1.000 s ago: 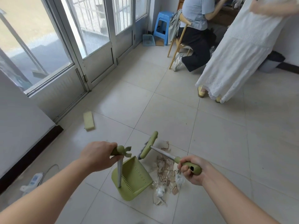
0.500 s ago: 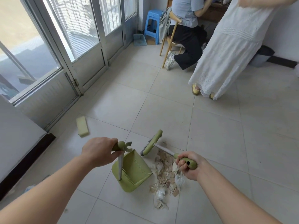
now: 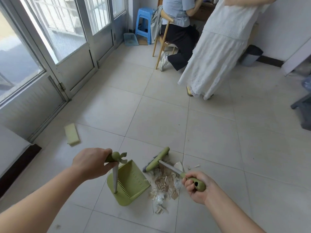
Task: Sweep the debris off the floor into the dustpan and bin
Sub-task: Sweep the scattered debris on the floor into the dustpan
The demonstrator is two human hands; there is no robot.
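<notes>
Green dustpan [image 3: 133,182], handle gripped by my left hand [image 3: 91,163], opens, apparently, toward the debris [image 3: 165,184] just right of it. My right hand [image 3: 196,187] grips the broom [image 3: 158,159], whose head is at the pile's far edge.

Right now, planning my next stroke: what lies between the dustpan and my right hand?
The debris pile, brownish scraps and clear plastic bits, lies between dustpan and right hand, shown in the head view.
</notes>
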